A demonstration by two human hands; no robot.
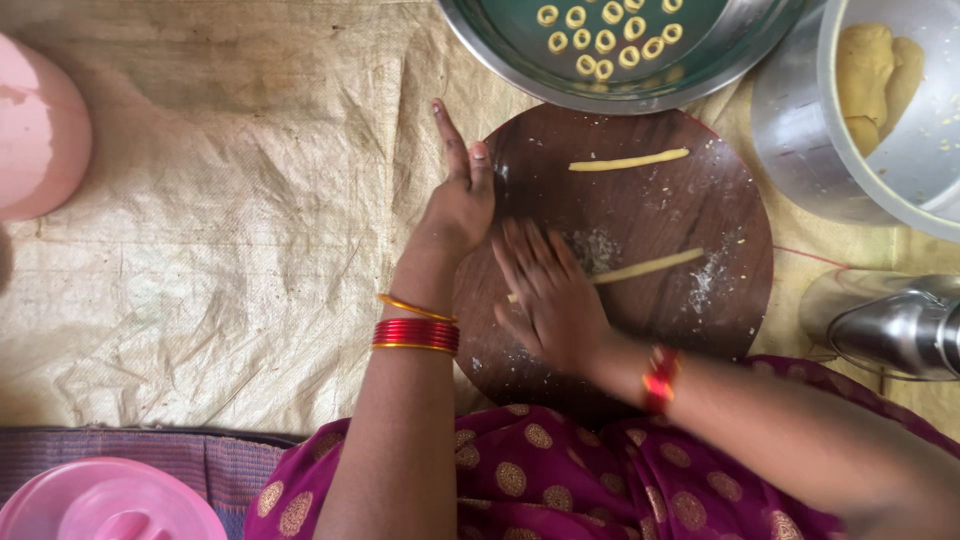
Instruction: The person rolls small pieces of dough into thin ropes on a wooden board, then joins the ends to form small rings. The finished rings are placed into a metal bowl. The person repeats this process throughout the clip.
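A round dark wooden board [700, 200] lies in front of me. My right hand [550, 295] lies flat and blurred on a thin yellow dough strand [650, 266] in the board's middle, pressing it against the wood. My left hand [462, 190] rests on the board's left edge with fingers together, holding nothing. A second dough strand [630, 159] lies near the board's far edge. Flour and crumbs dust the board.
A metal bowl [500, 60] with several small dough rings sits at the top. A steel pot [800, 140] with lumps of yellow dough stands at the right, a steel vessel [890, 325] below it. Pink plastic things [35, 130] sit at left. A woven mat [220, 230] covers the floor.
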